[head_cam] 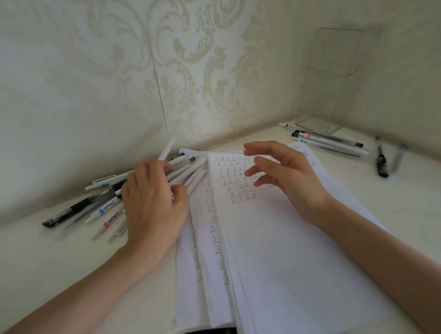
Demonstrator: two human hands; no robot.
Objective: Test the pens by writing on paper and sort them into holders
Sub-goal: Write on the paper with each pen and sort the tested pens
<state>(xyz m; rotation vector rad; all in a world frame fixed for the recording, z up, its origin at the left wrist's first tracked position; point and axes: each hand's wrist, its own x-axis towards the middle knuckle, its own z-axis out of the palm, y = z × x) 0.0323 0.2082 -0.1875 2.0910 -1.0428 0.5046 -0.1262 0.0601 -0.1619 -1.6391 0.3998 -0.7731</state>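
Observation:
A stack of white paper sheets (266,242) with rows of written marks lies in the middle of the table. Left of it sprawls a pile of several pens (97,209), white, clear and black. My left hand (151,205) lies over the right part of that pile, and its fingers pinch one white pen (168,147) that sticks up and away toward the wall. Fingers spread and relaxed, my right hand (285,175) hovers over the top of the written sheet and holds nothing. Several more pens (327,141) lie at the far right.
A clear plastic holder (331,81) stands in the far right corner against the patterned wall. Two dark pens (382,160) lie apart near the right wall. The white table (38,263) ends in a curved front edge below the paper.

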